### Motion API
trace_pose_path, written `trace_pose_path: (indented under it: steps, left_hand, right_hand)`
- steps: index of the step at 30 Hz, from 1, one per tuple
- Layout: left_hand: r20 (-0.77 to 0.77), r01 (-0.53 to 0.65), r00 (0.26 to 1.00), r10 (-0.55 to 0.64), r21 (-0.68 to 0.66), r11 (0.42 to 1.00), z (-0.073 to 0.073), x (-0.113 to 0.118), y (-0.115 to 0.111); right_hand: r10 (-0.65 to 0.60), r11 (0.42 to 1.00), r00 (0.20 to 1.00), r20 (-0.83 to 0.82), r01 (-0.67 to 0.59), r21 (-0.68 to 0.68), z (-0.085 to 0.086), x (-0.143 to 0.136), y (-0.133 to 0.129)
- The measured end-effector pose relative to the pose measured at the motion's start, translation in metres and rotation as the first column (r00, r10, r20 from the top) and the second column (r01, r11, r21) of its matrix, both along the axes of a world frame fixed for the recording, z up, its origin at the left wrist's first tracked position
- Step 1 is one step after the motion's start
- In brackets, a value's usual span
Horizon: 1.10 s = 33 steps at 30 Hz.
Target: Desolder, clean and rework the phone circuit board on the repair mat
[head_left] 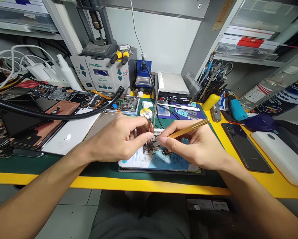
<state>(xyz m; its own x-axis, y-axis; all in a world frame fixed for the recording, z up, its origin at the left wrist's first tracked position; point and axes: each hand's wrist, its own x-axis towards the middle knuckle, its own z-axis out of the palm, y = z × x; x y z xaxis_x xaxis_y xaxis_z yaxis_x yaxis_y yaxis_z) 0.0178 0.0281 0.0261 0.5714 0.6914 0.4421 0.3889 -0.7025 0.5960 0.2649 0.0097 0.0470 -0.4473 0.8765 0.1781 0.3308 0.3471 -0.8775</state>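
Observation:
My left hand (125, 137) pinches a pair of tweezers (154, 114), held upright with the points down at a small phone circuit board (149, 147). In my right hand (193, 142) is a slim gold-handled tool (188, 128), gripped like a pen. Its pale, flat tip rests on or just over the board, close to the tweezers' points; I cannot tell whether it touches. Beneath the board lies a blue and white printed pad (136, 161). My fingers hide part of the board.
A grey hot-air station (104, 74) stands at the back left, and its black hose (51, 117) arches over stacked phone parts (39, 129). Behind my hands sits a metal-topped heating unit (175, 84). To the right lie a dark phone (247, 147) and a white power bank (280, 157).

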Motion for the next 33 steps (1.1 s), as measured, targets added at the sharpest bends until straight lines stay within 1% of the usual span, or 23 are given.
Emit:
trace_pose_path:
  steps: [5, 15, 26, 33]
  left_hand:
    - [0.005, 0.0, 1.0, 0.0, -0.014, 1.0, 0.0002, 0.0002, -0.0004]
    - [-0.018, -0.022, 1.0, 0.022, -0.039, 0.999, 0.0026, 0.0009, -0.0012]
    - [-0.025, -0.027, 0.999, 0.026, -0.038, 0.999, 0.0029, 0.0012, -0.0019]
    - [-0.025, -0.028, 0.999, 0.027, -0.043, 0.999, 0.0036, 0.0012, -0.0011]
  right_hand:
    - [-0.043, 0.999, 0.999, 0.022, 0.042, 0.033, 0.0015, 0.0008, 0.0017]
    - [-0.041, 0.999, 0.999, 0.032, 0.041, -0.007, 0.0025, -0.0008, 0.0009]
    - [-0.012, 1.0, 1.0, -0.011, 0.011, -0.027, 0.0035, -0.0004, 0.0009]
    - [-0.023, 0.998, 1.0, -0.001, 0.023, -0.052, 0.0029, -0.0004, 0.0001]
